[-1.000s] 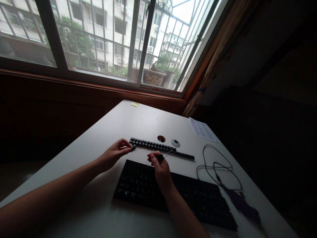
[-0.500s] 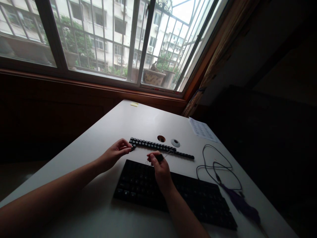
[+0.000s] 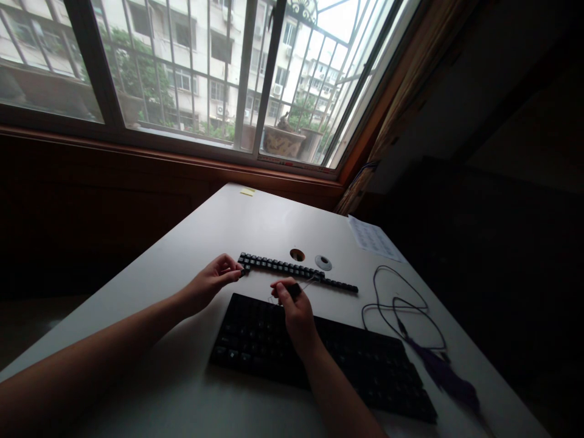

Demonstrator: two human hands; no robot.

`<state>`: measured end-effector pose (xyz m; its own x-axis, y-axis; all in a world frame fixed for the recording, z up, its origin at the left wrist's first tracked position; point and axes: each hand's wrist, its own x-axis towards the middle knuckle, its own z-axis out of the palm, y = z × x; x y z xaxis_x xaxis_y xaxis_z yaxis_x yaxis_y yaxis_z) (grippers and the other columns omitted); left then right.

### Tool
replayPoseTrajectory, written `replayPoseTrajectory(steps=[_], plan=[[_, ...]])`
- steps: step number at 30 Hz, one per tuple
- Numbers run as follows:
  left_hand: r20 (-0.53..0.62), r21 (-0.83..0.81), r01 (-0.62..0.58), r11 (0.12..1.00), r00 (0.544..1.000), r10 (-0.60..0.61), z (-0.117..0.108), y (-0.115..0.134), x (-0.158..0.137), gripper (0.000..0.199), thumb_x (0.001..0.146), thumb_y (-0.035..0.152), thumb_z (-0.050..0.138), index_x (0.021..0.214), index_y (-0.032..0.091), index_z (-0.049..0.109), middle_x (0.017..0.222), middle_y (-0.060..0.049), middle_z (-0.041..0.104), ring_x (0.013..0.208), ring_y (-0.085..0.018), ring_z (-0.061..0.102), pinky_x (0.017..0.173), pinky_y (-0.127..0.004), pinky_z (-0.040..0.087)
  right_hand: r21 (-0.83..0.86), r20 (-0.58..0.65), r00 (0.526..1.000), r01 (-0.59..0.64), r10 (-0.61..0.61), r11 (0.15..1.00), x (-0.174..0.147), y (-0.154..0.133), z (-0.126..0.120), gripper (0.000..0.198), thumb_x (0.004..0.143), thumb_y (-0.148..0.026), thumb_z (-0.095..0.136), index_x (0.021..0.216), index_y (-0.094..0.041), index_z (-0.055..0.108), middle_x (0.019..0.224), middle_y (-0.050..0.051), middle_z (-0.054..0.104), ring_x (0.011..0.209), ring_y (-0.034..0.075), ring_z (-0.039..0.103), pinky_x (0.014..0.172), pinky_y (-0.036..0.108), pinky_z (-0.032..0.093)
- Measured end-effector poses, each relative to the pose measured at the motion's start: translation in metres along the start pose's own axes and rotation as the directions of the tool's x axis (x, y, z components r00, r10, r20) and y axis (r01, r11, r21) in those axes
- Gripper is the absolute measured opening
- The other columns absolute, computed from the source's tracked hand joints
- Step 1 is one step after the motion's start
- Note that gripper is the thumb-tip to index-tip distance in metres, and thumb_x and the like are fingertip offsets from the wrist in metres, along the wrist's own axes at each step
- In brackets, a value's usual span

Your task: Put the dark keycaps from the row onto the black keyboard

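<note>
My left hand (image 3: 218, 274) pinches a small black keycap (image 3: 243, 272) between thumb and forefinger. It is at the left end of the rows of loose black keycaps (image 3: 283, 266) lined up on the white table (image 3: 182, 371). Closed around the dark handle of a wire keycap puller (image 3: 294, 290), my right hand (image 3: 297, 313) hovers over the far edge of the black keyboard (image 3: 369, 359). Thin wire loops stick out on both sides of that hand. The keyboard lies at a slant, partly covered by my right hand and forearm.
Behind the keycaps are a round cable hole (image 3: 297, 255) and its grey cover (image 3: 323, 263). A looped black cable (image 3: 378, 304) and a purple item (image 3: 444, 371) lie to the right. Printed paper (image 3: 374, 237) and a yellow note (image 3: 247, 192) are near the table's far side, below the window.
My left fingertips have shifted very slightly with the keycap at the left end of the rows. My right hand and the puller stay in place.
</note>
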<state>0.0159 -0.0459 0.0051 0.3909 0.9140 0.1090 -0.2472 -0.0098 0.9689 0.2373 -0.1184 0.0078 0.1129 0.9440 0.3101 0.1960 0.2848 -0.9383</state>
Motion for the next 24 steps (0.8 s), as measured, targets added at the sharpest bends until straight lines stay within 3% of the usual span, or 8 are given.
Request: replayPoseTrajectory(steps=[14, 24], plan=[[0.026, 0.024, 0.001, 1.000, 1.000, -0.002, 0.0010, 0.0016, -0.0011, 0.027, 0.082, 0.028, 0.074, 0.080, 0.017, 0.049, 0.103, -0.004, 0.061, 0.091, -0.016, 0.056, 0.083, -0.031, 0.040, 0.014, 0.011, 1.000, 0.007, -0.008, 1.000, -0.0001, 0.0008, 0.0005, 0.022, 0.093, -0.038, 0.055, 0.090, -0.018, 0.065, 0.078, 0.002, 0.063, 0.076, 0.017, 0.059, 0.070, 0.029, 0.045], [0.122, 0.035, 0.019, 0.999, 0.992, -0.024, 0.0049, 0.0052, -0.0038, 0.027, 0.080, 0.026, 0.076, 0.082, 0.017, 0.051, 0.097, -0.004, 0.066, 0.088, -0.016, 0.060, 0.082, -0.032, 0.043, -0.064, -0.026, 0.999, 0.028, -0.030, 0.998, -0.0003, -0.0013, 0.0003, 0.022, 0.094, -0.037, 0.054, 0.091, -0.019, 0.065, 0.076, 0.001, 0.060, 0.075, 0.016, 0.057, 0.073, 0.029, 0.045]])
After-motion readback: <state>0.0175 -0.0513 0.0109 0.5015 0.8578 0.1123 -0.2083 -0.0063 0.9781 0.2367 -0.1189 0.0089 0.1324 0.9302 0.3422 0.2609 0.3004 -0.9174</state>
